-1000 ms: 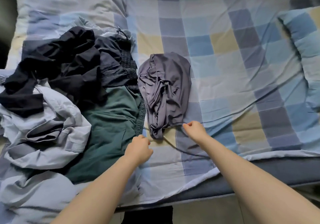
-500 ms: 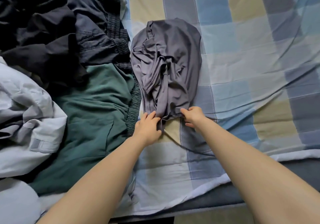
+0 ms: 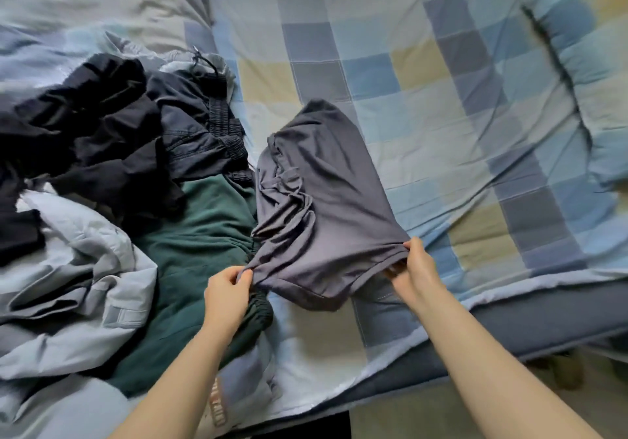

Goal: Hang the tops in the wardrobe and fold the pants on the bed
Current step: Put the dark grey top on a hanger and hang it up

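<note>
Just then, both of the person's bare hands were pinched onto the near hem of a grey garment (image 3: pixel 326 207) that lay on the checked bedsheet (image 3: pixel 441 105), a little left of the middle of the bed. The left hand (image 3: pixel 226 297) had its fingers closed tight on the left corner of the hem, and the right hand (image 3: pixel 413 270) gripped the right corner, thumb on top and fingers tucked beneath the cloth. Between the two hands the hem was drawn fairly taut and raised slightly off the sheet, while the far end of the garment rested on the bed, its left side bunched into folds. Whether it was a top or a pair of shorts I could not tell.

Just beside it on the left lay a dark green garment (image 3: pixel 190 262) with an elastic cuff under the left wrist. Behind that sat a heap of dark clothes (image 3: pixel 112 139), one with a ribbed waistband, and nearer the bed's left edge a crumpled pale blue garment (image 3: pixel 78 289). A checked pillow (image 3: pixel 591 75) lay at the right side, well apart from the hands.
</note>
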Demonstrator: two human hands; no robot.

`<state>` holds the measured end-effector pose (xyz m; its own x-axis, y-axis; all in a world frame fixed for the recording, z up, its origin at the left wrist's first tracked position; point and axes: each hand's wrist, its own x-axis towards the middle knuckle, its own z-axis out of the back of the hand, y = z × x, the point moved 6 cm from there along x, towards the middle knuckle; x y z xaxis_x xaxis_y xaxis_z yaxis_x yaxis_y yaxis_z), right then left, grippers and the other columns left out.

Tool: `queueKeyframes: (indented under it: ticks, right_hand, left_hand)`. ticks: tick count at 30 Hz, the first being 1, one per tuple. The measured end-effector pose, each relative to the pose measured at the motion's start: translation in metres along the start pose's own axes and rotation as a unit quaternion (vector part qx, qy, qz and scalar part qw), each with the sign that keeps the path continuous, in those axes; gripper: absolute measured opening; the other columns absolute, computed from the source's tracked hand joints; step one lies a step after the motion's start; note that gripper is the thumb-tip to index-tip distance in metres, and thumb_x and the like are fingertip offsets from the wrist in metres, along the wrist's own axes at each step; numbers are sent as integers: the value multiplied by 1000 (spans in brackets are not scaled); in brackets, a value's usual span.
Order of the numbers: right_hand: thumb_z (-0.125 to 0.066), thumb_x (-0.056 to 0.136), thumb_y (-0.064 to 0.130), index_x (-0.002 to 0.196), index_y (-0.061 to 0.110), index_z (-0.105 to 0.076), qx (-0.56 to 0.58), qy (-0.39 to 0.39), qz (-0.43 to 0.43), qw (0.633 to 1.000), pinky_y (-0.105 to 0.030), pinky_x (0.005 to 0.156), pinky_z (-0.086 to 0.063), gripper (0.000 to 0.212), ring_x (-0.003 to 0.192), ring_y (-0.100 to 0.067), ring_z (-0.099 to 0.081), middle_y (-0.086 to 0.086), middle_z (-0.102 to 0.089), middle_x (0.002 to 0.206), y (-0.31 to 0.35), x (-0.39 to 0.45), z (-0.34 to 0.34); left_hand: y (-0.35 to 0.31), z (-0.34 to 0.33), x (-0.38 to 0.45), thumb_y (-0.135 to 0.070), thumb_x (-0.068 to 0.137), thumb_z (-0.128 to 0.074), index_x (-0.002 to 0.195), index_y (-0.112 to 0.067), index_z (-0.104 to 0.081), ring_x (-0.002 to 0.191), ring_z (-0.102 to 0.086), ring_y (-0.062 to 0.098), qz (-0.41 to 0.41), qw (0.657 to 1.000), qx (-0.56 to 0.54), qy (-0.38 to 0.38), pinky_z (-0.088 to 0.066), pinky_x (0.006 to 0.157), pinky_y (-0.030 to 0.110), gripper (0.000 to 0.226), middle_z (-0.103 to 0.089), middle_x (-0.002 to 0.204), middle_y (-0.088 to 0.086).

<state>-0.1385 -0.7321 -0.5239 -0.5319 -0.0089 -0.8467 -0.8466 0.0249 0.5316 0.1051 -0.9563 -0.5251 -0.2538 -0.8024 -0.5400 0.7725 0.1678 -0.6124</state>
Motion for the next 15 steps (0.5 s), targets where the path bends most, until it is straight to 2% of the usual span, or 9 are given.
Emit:
queueKeyframes:
  ticks: [1,2,5,8,11,13,15]
  right_hand:
    - [-39,94,12,91,10,-57,8,0,6,1000,-36,66,-49,19,77,-26,-58,-11,-62,88,8,-12,3]
    - [-39,95,13,95,9,-58,3,3,12,1000,-36,65,-49,19,77,-27,-58,-12,-62,88,17,-30,5]
    - [-42,98,16,107,10,-53,-47,8,61,997,-34,62,-49,16,76,-24,-55,-10,-59,89,42,-77,12]
    - [-45,99,17,104,11,-50,-70,6,130,989,-38,75,-49,10,87,-24,-57,-10,-58,100,75,-131,18]
    - [-49,99,18,104,10,-50,-96,23,196,976,-36,76,-46,10,86,-20,-55,-10,-56,100,109,-192,21]
    - [-52,98,17,106,13,-51,-109,38,229,966,-35,72,-47,9,85,-18,-56,-8,-57,102,129,-242,28]
    - [-54,97,15,99,22,-51,-103,51,252,961,-29,62,-50,8,80,-14,-58,-1,-59,99,143,-283,35]
  left_hand:
    - [-4,9,-7,-14,93,-59,66,-17,-58,69,-43,23,-5,1000,-5,2,-34,63,36,27,-48,58,-3]
    - [-11,21,-16,-14,94,-58,62,-15,-55,67,-39,23,-6,1000,-15,4,-33,61,36,32,-45,56,-2]
    - [-38,59,-44,-12,95,-56,75,-6,-63,70,-47,19,-31,998,-60,-14,-41,64,29,22,-60,68,5]
    - [-77,100,-70,-12,97,-55,84,0,-64,78,-51,18,-74,993,-92,-22,-43,70,34,20,-65,81,15]
    - [-115,141,-97,-15,97,-54,86,-9,-67,83,-57,19,-101,984,-147,-18,-46,81,38,18,-68,87,11]
    - [-143,171,-121,-16,96,-56,81,-15,-67,79,-55,16,-126,976,-178,-14,-45,75,32,19,-66,81,6]
    - [-162,194,-138,-18,95,-59,77,-17,-67,75,-54,12,-148,968,-202,-2,-45,70,26,19,-64,76,0]
